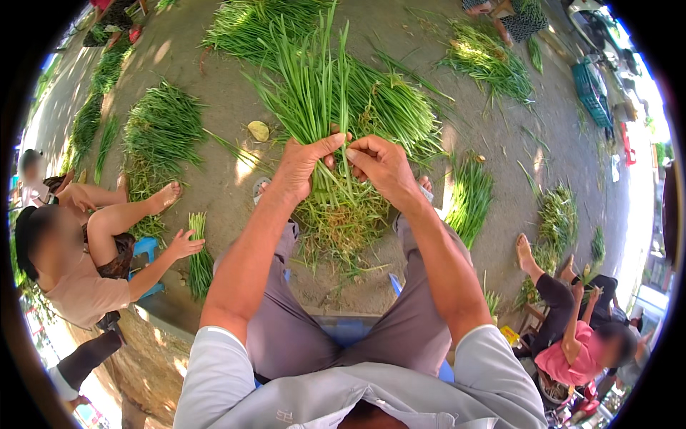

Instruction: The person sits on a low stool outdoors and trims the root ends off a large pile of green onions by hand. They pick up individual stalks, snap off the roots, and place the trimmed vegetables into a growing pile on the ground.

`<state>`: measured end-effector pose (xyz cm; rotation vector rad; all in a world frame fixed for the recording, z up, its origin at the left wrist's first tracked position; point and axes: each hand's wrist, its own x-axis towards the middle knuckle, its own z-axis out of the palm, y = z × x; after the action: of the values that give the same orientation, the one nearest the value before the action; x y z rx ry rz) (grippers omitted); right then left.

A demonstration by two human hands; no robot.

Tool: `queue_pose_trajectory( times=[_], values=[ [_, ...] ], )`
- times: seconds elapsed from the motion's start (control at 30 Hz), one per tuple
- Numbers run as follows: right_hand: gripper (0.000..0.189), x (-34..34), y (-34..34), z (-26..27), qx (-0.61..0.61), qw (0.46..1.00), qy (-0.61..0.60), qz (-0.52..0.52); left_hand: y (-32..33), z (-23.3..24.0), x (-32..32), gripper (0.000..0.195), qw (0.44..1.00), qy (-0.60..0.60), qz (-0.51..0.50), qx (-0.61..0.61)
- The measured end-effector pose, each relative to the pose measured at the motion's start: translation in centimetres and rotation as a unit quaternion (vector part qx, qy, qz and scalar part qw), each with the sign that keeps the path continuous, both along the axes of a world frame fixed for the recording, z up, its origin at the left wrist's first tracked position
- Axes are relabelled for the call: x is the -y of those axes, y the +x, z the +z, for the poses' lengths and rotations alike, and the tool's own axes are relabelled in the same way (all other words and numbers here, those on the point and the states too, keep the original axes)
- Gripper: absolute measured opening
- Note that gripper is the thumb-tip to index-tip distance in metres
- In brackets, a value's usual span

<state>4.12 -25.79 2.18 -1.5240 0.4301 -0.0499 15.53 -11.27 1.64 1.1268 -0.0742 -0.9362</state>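
Note:
My left hand [308, 161] grips a bunch of long green leafy stalks [308, 91], which look like garlic chives, with the leaf tips pointing away from me. Thumb and forefinger of my right hand [380, 163] pinch a single stalk [343, 107] at the bunch's right side, near its lower end. Under both hands, between my feet, lies a heap of yellowish-green trimmings [345, 220]. Just beyond my right hand a large pile of the same stalks [402, 107] rests on the ground, its pale ends toward the right.
More stalks [268, 27] lie farther ahead. A smaller bundle [471, 198] is by my right foot. At left, a seated person [69, 263] reaches toward an upright-looking bundle [199, 257]; another bunch [163, 126] lies beyond. A person in pink [573, 348] sits at right. A teal crate [592, 91] stands far right.

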Motion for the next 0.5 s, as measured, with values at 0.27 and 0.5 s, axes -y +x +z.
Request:
queue_pose_trajectory(
  times=[0.27, 0.5],
  values=[
    [0.016, -0.1, -0.1, -0.8, 0.010, 1.000, -0.016, 0.016, 0.1, 0.0, 0.1, 0.030, 1.000, 0.000, 0.003, -0.003],
    [0.019, -0.4, 0.1, 0.4, 0.000, 0.999, 0.026, -0.020, 0.5, 0.0, -0.3, 0.031, 1.000, -0.002, 0.011, -0.017]
  ],
)
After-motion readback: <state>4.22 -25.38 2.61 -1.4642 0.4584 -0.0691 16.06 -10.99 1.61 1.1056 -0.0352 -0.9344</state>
